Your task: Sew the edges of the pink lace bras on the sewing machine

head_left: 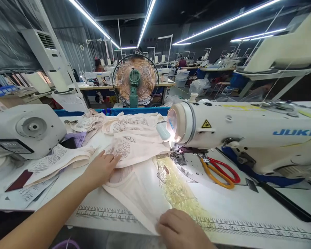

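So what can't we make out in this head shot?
All in the head view:
- Right hand's grip on the thin cream fabric: its own curled fingers hide the contact; the bottom edge cuts off the wrist.
- Needle of the white JUKI sewing machine: lost in lamp glare.
- Writing on the white paper sheet: too small; a cream lace-patterned piece covers part.
- Purple curved rim: cut off by the bottom edge.
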Demonstrator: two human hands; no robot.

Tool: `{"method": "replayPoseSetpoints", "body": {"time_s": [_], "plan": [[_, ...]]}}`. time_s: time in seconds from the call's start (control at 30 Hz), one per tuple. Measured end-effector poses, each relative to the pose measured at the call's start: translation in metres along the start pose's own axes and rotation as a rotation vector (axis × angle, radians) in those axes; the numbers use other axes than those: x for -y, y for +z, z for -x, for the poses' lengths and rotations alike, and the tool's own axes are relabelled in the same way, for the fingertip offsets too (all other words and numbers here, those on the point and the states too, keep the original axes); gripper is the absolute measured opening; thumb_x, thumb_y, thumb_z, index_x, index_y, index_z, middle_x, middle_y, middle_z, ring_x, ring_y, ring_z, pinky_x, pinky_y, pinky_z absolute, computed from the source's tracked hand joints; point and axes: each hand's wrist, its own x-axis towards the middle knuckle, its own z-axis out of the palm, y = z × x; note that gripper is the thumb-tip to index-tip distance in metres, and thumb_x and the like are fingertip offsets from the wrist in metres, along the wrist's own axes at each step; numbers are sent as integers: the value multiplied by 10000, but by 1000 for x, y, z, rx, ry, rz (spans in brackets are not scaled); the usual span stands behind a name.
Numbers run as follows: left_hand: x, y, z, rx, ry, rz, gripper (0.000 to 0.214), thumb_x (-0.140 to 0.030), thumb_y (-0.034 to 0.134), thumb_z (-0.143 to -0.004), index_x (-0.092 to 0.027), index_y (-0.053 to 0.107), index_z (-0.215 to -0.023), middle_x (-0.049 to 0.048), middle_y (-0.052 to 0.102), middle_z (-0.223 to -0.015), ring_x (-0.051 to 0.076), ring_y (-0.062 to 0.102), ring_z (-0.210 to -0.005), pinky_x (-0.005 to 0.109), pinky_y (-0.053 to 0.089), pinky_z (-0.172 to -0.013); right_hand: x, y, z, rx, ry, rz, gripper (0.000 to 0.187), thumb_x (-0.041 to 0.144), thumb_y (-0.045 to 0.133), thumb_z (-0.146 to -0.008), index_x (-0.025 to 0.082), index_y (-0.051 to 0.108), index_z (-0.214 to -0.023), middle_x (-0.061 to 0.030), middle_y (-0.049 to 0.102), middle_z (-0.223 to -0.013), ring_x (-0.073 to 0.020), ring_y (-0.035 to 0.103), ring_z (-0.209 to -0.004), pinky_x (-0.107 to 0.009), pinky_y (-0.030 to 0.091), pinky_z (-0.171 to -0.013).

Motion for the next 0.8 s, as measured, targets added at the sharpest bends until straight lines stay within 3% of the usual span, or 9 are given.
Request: {"method": "replayPoseSetpoints", "body": {"time_s": [0.1, 0.2, 0.27, 0.33, 0.4, 0.53, 0.67, 0.73, 0.8], "plan": [[3, -19, 5, -50, -23, 21, 509, -39, 331, -836, -173, 501, -1296, 100, 646, -957, 248, 608, -889, 388, 470, -809, -7, -35, -7, 128, 198, -194, 235, 179, 398, -916, 215, 619, -986, -53, 638, -885, -151, 577, -739, -237, 455, -623], [6, -60, 2, -36, -98, 293, 487, -155, 342, -855, -261, 488, -1307, 54, 647, -1008, 217, 611, -864, 307, 473, -708, -18, -79, -14, 187, 460, -488, 285, 325, 390, -946, 223, 639, -853, -31, 630, -781, -152, 600, -712, -231, 471, -627], [6, -87, -4, 117, -119, 570, 420, -269, 382, -858, -310, 534, -1247, 8, 654, -1040, 189, 615, -876, 256, 471, -693, -31, -99, -16, 191, 685, -584, 315, 439, 425, -922, 227, 628, -805, -6, 620, -705, -153, 598, -646, -230, 464, -572], [6, -105, -14, 354, -81, 784, 369, -335, 436, -827, -317, 591, -1162, -20, 669, -1011, 179, 618, -877, 233, 476, -690, -46, -106, -18, 264, 809, -582, 282, 444, 453, -895, 230, 620, -821, 13, 620, -661, -145, 583, -567, -222, 433, -491], [6, -109, -26, 532, -56, 864, 339, -341, 472, -788, -291, 627, -1086, -22, 680, -965, 183, 622, -861, 236, 485, -684, -62, -98, -20, 343, 747, -387, 196, 324, 454, -877, 238, 623, -828, 22, 648, -685, -139, 598, -567, -209, 421, -469], [16, -86, -51, 619, -169, 616, 261, -269, 458, -784, -230, 644, -963, 12, 682, -940, 183, 638, -804, 245, 493, -637, -80, -58, -35, 278, 572, 159, 177, 150, 489, -812, 226, 639, -867, -4, 686, -791, -162, 629, -704, -225, 442, -558], [22, -75, -71, 494, -264, 196, 178, -202, 483, -791, -144, 633, -867, 129, 665, -935, 278, 641, -854, 357, 495, -699, -81, -33, -52, 173, 564, 403, 111, 145, 529, -838, 178, 626, -881, -101, 651, -905, -234, 578, -843, -303, 405, -669], [8, -79, -82, 398, -284, 130, 213, -192, 443, -823, -115, 615, -923, 185, 633, -1006, 327, 622, -916, 418, 482, -731, -78, -29, -53, 151, 540, 492, 108, 145, 526, -853, 174, 611, -793, -101, 624, -839, -220, 560, -782, -301, 388, -644], [-18, -82, -95, 295, -217, 155, 242, -191, 390, -862, -132, 598, -972, 168, 605, -1092, 300, 607, -968, 403, 474, -779, -73, -25, -49, 157, 503, 547, 149, 156, 539, -852, 178, 588, -713, -74, 593, -727, -193, 539, -670, -288, 374, -578]]}}
